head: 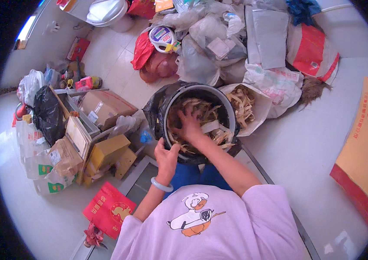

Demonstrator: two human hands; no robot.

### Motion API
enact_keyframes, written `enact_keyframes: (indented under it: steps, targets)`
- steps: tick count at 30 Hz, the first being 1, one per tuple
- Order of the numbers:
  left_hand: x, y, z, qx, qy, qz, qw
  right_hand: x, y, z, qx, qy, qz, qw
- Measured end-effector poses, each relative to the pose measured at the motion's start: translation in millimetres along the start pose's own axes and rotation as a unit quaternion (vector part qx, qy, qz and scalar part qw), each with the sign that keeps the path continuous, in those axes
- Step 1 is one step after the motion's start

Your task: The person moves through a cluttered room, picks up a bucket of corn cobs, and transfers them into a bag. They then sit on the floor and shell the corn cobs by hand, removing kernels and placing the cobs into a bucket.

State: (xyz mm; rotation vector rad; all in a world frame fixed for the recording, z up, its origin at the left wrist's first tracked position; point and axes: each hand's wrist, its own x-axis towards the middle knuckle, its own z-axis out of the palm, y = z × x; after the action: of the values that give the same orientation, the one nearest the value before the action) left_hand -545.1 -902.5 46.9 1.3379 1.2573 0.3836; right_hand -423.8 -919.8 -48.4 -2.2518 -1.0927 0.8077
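Note:
A round bin [232, 112] with a pale rim and a black plastic bag around it stands before me. Dry, pale brown husk-like strips [200, 104] lie inside it, along with a white piece [210, 126]. My right hand [188, 125] reaches down among the strips with its fingers spread; whether any strip is pinched there is hard to see. At the near left of the rim, my left hand [167, 157] grips the bin's edge, thumb toward the inside. Right beside the bin, an open white sack [260, 112] holds more of the same strips [240, 104].
Beyond the bin are heaped plastic bags [200, 58] and a white detergent bottle [162, 37]. On the left stand a cardboard box [106, 105] and a yellow box [109, 151]. A red gift bag [109, 209] lies near my left elbow. A red-and-yellow carton [362, 139] is at far right.

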Motion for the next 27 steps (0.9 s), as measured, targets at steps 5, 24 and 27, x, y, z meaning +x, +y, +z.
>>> enact_keyframes:
  steps: [5,24,27]
  targets:
    - [-5,8,-1,-0.022,0.009,0.008,1.000,-14,9,4,0.086,0.021,-0.058,0.994]
    - [-5,-2,-3,-0.020,0.015,0.049,0.998,-21,45,-38,-0.130,-0.091,0.075,0.985]
    - [-4,-9,-8,0.007,0.004,0.038,0.999,-21,28,-37,-0.160,-0.109,0.087,0.977]
